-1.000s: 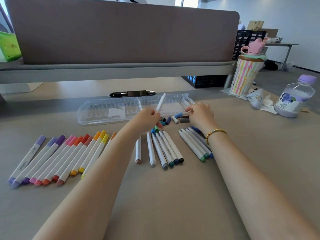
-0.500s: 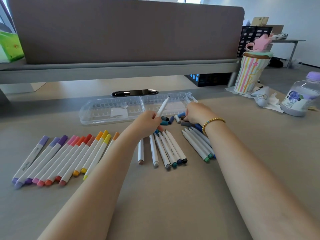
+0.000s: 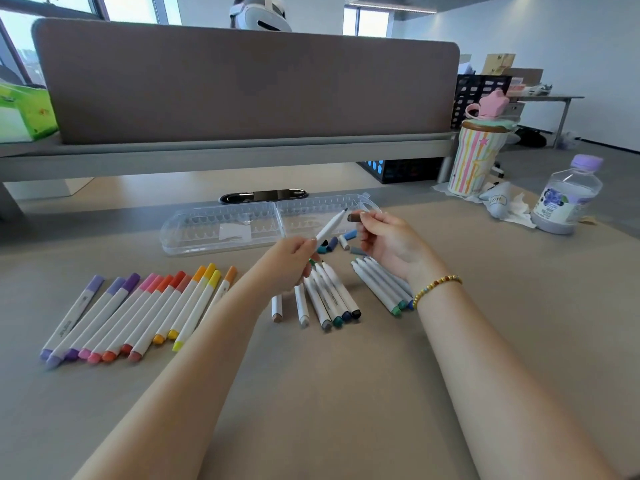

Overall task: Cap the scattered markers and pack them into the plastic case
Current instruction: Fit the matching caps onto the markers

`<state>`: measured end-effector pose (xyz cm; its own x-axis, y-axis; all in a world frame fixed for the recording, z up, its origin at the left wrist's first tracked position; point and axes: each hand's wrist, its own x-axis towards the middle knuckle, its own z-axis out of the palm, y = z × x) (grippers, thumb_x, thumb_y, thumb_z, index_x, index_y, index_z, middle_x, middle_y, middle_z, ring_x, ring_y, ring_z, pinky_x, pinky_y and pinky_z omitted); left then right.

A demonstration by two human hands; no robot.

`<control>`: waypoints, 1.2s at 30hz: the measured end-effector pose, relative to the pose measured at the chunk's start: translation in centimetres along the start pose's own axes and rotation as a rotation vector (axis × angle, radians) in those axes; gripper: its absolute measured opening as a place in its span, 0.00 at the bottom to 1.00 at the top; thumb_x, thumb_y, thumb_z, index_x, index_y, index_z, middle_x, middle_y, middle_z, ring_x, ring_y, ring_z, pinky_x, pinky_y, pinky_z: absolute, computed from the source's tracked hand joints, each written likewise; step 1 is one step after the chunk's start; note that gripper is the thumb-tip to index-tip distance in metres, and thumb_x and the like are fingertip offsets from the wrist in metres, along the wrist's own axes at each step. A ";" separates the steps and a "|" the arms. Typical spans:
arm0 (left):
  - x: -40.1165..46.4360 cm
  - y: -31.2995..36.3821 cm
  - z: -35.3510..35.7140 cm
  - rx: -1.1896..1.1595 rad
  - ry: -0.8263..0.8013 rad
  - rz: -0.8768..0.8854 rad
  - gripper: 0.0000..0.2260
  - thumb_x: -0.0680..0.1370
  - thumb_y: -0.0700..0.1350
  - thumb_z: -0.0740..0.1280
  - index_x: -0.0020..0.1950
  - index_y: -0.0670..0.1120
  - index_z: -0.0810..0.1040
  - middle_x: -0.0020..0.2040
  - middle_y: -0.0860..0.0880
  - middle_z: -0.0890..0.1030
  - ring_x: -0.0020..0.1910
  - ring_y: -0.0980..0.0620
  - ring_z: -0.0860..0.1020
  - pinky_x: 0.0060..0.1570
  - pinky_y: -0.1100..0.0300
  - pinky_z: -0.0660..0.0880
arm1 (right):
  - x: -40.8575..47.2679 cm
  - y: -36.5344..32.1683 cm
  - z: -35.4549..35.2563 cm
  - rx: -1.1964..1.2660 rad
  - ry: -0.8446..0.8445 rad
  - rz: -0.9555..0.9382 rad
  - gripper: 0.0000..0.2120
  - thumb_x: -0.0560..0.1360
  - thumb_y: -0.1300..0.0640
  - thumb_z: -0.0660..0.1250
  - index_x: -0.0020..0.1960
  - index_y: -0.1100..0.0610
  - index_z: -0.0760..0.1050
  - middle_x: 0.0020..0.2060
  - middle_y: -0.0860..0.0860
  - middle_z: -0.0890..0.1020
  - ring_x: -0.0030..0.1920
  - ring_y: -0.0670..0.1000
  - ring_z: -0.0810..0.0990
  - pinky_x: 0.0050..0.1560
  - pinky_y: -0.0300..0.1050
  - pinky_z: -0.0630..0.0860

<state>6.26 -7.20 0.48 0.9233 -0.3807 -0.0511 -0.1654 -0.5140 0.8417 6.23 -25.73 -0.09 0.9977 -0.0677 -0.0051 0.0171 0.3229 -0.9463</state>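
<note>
Marker ends (image 3: 313, 263) hidden under left hand (image 3: 289, 263); green box (image 3: 24, 112) cut off at left edge; bottle label (image 3: 554, 204) unreadable

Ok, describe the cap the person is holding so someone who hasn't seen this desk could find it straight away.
Start at the clear plastic case lying open at the back of the tan desk. In front of its right half, the right hand pinches a short dark brown marker cap beside the tip of the white marker in the left hand. The other loose caps lie on the desk.
</note>
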 end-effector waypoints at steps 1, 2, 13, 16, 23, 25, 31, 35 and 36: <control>-0.3 -0.1 -0.1 -0.008 -0.017 -0.004 0.15 0.83 0.48 0.52 0.42 0.46 0.72 0.31 0.50 0.70 0.26 0.55 0.66 0.26 0.64 0.65 | -0.3 0.1 0.1 0.021 0.013 0.002 0.08 0.81 0.62 0.58 0.47 0.61 0.75 0.32 0.51 0.72 0.32 0.47 0.70 0.29 0.35 0.72; -0.5 -0.2 -0.2 -0.016 -0.031 -0.010 0.14 0.83 0.48 0.52 0.43 0.46 0.72 0.31 0.50 0.71 0.26 0.55 0.66 0.27 0.64 0.66 | -0.5 0.2 0.2 0.028 0.031 0.005 0.09 0.81 0.60 0.58 0.46 0.61 0.74 0.32 0.52 0.73 0.31 0.47 0.70 0.28 0.35 0.71; -1.0 -0.5 -0.9 -0.081 -0.070 -0.083 0.14 0.82 0.49 0.54 0.47 0.44 0.74 0.30 0.50 0.66 0.27 0.55 0.62 0.27 0.65 0.62 | -0.9 0.5 0.2 -0.313 0.204 -0.062 0.08 0.81 0.59 0.56 0.49 0.55 0.74 0.33 0.49 0.74 0.30 0.45 0.69 0.23 0.33 0.64; -0.9 -0.8 -1.3 -0.055 -0.070 -0.096 0.14 0.82 0.49 0.56 0.52 0.42 0.76 0.30 0.50 0.66 0.26 0.55 0.61 0.27 0.65 0.62 | -1.1 0.2 0.0 -0.400 0.163 -0.086 0.12 0.82 0.57 0.55 0.50 0.55 0.77 0.29 0.48 0.68 0.27 0.43 0.62 0.21 0.32 0.58; -1.3 -0.5 -1.4 -0.034 -0.106 -0.076 0.14 0.82 0.49 0.56 0.52 0.42 0.77 0.31 0.50 0.65 0.26 0.55 0.60 0.27 0.66 0.60 | -1.3 0.2 0.1 -0.446 0.202 -0.134 0.13 0.80 0.54 0.60 0.39 0.57 0.75 0.22 0.45 0.66 0.21 0.42 0.58 0.20 0.33 0.57; -1.3 -0.3 -1.3 -0.018 -0.125 -0.076 0.14 0.82 0.49 0.56 0.51 0.43 0.77 0.31 0.50 0.65 0.26 0.55 0.60 0.26 0.66 0.61 | -1.3 0.2 0.2 -0.428 0.188 -0.145 0.14 0.80 0.54 0.59 0.39 0.57 0.75 0.24 0.46 0.65 0.23 0.43 0.59 0.20 0.32 0.58; -1.3 -0.2 -1.0 -0.041 -0.168 -0.085 0.13 0.82 0.49 0.56 0.49 0.44 0.77 0.30 0.50 0.70 0.26 0.56 0.65 0.28 0.66 0.65 | -1.2 0.6 1.0 -0.496 0.125 -0.147 0.14 0.80 0.54 0.60 0.40 0.58 0.78 0.28 0.49 0.68 0.27 0.45 0.63 0.21 0.30 0.62; -1.6 -0.2 -1.0 -0.191 -0.244 -0.090 0.15 0.82 0.50 0.56 0.50 0.43 0.79 0.31 0.51 0.76 0.28 0.57 0.72 0.33 0.66 0.72 | -1.3 0.7 1.6 -0.511 0.080 -0.125 0.13 0.81 0.56 0.58 0.46 0.59 0.79 0.30 0.50 0.73 0.30 0.44 0.67 0.25 0.30 0.65; -1.6 0.0 -0.9 -0.269 -0.261 -0.092 0.15 0.82 0.49 0.56 0.52 0.42 0.79 0.30 0.52 0.75 0.27 0.58 0.72 0.31 0.67 0.71 | -1.3 0.9 1.8 -0.513 0.055 -0.126 0.13 0.81 0.56 0.58 0.47 0.59 0.80 0.31 0.50 0.74 0.30 0.44 0.68 0.26 0.31 0.66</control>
<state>5.09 -5.84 1.05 0.8048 -0.5432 -0.2392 0.0431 -0.3484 0.9363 5.03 -23.62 -0.30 0.9848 -0.1304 0.1149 0.0884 -0.1934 -0.9771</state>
